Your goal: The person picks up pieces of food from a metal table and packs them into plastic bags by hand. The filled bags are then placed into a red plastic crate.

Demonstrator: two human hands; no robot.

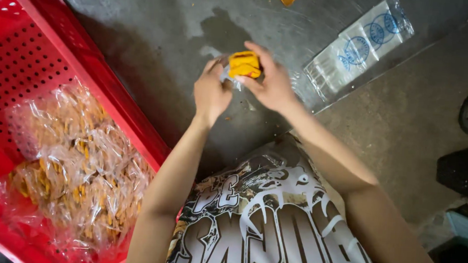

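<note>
The right hand (272,85) pinches a stack of orange-yellow snack pieces (244,64); the left hand (210,92) grips the clear small bag (231,78); keep its mouth wide; slide the stack in squarely.

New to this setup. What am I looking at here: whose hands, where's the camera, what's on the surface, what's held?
There is no machine: a person works with two bare hands, filmed by one camera worn on the head and looking down, so the printed shirt shows at the bottom. The right hand grips a small stack of orange-yellow snack pieces. The left hand pinches the thin clear plastic bag around them. On the grey surface lies a pile of empty clear printed bags. At left, a red perforated plastic crate holds filled clear snack bags.
</note>
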